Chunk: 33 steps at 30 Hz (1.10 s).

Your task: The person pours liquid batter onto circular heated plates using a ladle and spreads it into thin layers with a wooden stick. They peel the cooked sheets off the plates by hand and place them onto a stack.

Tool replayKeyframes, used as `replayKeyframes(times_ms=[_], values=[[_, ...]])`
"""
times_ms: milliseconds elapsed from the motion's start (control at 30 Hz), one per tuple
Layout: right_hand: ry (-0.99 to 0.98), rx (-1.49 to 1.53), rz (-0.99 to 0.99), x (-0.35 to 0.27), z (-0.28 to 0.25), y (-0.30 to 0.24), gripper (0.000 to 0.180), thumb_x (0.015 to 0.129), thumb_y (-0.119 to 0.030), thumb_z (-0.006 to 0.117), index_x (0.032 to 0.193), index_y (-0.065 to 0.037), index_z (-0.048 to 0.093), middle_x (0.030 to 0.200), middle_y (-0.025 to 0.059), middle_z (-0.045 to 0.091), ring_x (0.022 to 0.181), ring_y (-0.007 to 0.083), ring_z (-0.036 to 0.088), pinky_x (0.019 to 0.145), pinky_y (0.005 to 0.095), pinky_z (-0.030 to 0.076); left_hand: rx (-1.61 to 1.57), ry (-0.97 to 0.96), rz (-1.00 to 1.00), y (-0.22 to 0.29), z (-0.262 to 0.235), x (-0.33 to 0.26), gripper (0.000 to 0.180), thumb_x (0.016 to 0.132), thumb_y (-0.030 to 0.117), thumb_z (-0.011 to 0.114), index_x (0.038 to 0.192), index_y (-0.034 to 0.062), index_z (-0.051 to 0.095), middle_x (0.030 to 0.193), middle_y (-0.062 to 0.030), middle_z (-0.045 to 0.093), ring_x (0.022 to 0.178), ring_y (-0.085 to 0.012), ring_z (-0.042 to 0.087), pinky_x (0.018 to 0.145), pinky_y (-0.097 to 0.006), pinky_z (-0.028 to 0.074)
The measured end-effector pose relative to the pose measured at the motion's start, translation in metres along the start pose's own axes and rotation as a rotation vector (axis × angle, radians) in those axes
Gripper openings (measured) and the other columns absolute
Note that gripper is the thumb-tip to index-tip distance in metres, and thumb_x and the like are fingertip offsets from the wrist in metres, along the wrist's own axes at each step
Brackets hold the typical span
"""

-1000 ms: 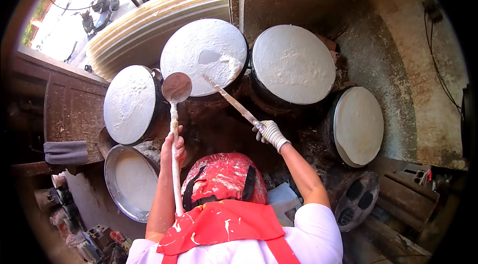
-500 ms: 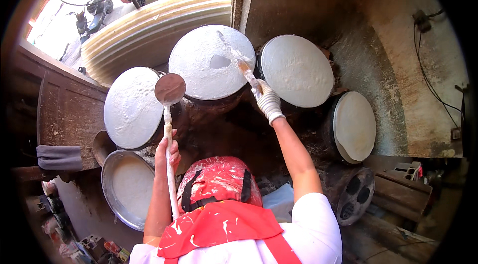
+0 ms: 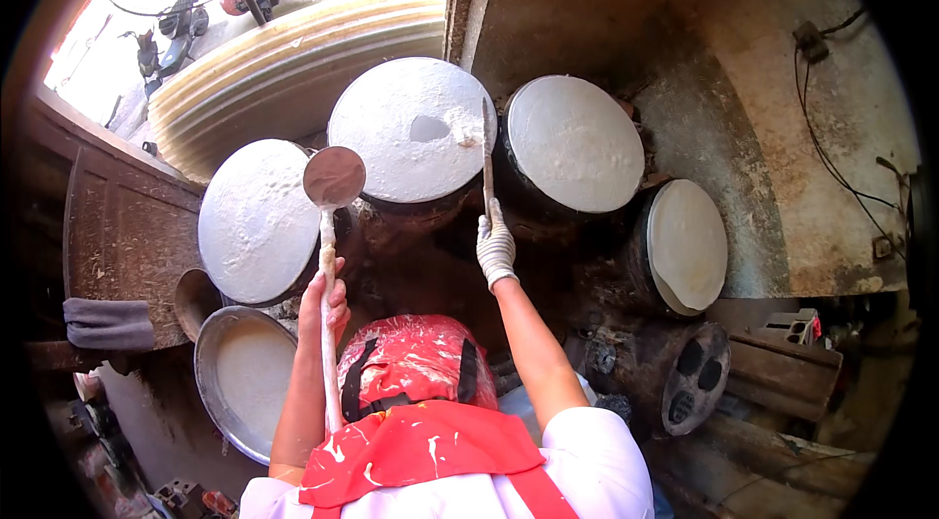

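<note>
My bare left hand (image 3: 334,304) is closed around the long, batter-smeared handle of a ladle (image 3: 334,176), its round bowl raised at the near edge of the left griddle (image 3: 256,225). In my gloved right hand (image 3: 496,250) is a long, thin scraper (image 3: 488,167), its blade seen nearly edge-on at the right rim of the middle griddle (image 3: 386,128). White batter coats that griddle except for a small grey patch. Two more round griddles bear white layers: the right one (image 3: 575,142) and the far right one (image 3: 690,245), whose sheet has a loose lower edge.
A metal basin (image 3: 208,387) of white batter stands at lower left, beside a dark bowl (image 3: 194,302) and a grey cloth (image 3: 108,323). A coal briquette (image 3: 696,377) with dark holes lies at lower right. A stained wall (image 3: 753,128) rises behind; wavy sheeting (image 3: 293,69) borders the far left.
My right hand has moved down and left, and the scraper has turned upright and edge-on at the middle griddle's right rim. My left hand still holds the ladle in nearly the same place.
</note>
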State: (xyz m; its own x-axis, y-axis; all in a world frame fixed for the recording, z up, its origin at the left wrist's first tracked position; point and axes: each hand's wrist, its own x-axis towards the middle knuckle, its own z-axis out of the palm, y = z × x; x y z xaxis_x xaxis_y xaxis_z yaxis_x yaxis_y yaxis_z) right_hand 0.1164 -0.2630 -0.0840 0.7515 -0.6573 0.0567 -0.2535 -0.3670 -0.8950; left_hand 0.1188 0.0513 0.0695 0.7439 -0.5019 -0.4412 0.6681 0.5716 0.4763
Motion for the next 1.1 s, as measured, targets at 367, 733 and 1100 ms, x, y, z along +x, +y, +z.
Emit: replayKeyframes(times_ms=[367, 733, 1100], values=[[0.097, -0.211, 0.019, 0.016, 0.035, -0.031, 0.041, 0.090, -0.033, 0.046, 0.130, -0.022, 0.045, 0.088, 0.0207, 0.062, 0.077, 0.0400, 0.059, 0.068, 0.0493, 0.046, -0.005, 0.007, 0.004, 0.002, -0.004, -0.003, 0.041, 0.094, 0.031, 0.044, 0.126, 0.0046, 0.041, 0.063, 0.0004, 0.042, 0.036, -0.0067, 0.037, 0.032, -0.019, 0.032], [-0.009, -0.160, -0.008, -0.023, 0.017, -0.006, 0.043, 0.090, -0.017, 0.050, 0.133, -0.015, 0.042, 0.098, 0.0154, 0.061, 0.075, 0.0265, 0.058, 0.070, 0.0377, 0.049, -0.094, -0.017, 0.029, -0.008, -0.005, 0.002, 0.041, 0.095, 0.030, 0.042, 0.127, 0.0052, 0.039, 0.063, 0.0002, 0.042, 0.035, -0.0069, 0.039, 0.033, -0.019, 0.032], [-0.170, -0.013, -0.135, 0.049, -0.009, -0.001, 0.038, 0.087, -0.016, 0.056, 0.124, -0.014, 0.053, 0.109, 0.0146, 0.061, 0.092, 0.0324, 0.061, 0.078, 0.0352, 0.047, -0.068, 0.005, 0.029, -0.026, 0.027, 0.046, 0.042, 0.096, 0.031, 0.041, 0.129, 0.0054, 0.037, 0.064, 0.0004, 0.041, 0.036, -0.0062, 0.037, 0.033, -0.018, 0.033]])
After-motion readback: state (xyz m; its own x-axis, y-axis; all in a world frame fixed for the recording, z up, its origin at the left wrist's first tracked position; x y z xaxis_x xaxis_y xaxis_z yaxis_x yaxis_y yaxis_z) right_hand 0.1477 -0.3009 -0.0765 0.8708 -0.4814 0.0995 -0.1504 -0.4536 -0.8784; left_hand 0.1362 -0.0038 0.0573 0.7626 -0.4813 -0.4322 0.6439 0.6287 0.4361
